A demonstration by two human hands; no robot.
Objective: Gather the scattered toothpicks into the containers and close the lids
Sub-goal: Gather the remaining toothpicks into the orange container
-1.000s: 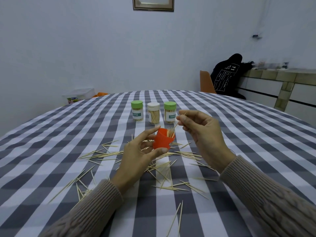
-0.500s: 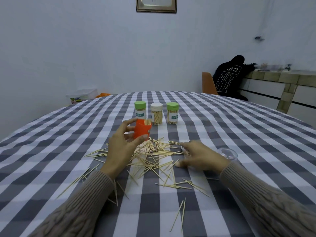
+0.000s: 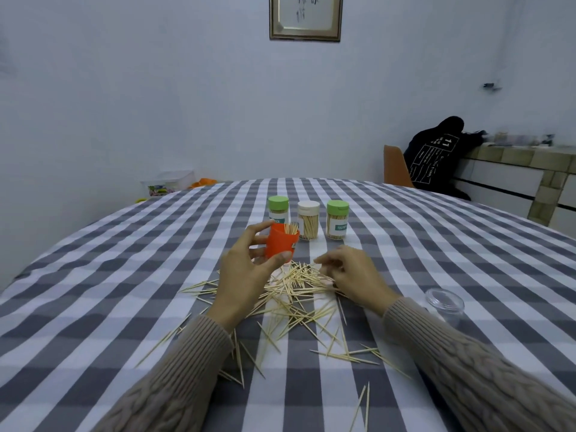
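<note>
My left hand [image 3: 243,275] grips an open orange container [image 3: 280,246] above the table, with a few toothpicks standing in it. Below and to its right lies a pile of scattered toothpicks [image 3: 299,291] on the checked tablecloth [image 3: 124,275]. My right hand [image 3: 352,275] rests on the pile's right side with its fingers curled over some toothpicks. Three lidded containers stand behind: green-lidded [image 3: 278,210], white-lidded [image 3: 308,219], green-lidded [image 3: 337,218]. A clear lid [image 3: 444,302] lies to the right.
More toothpicks lie loose toward the near edge [image 3: 361,403] and left [image 3: 162,341]. Beyond the table's far right stands an orange chair [image 3: 395,166] with a black garment [image 3: 436,157]. A plastic box [image 3: 168,182] sits past the far left edge.
My right hand came down from the orange container to the toothpick pile and now curls over it. My left hand carried the container up and to the left.
</note>
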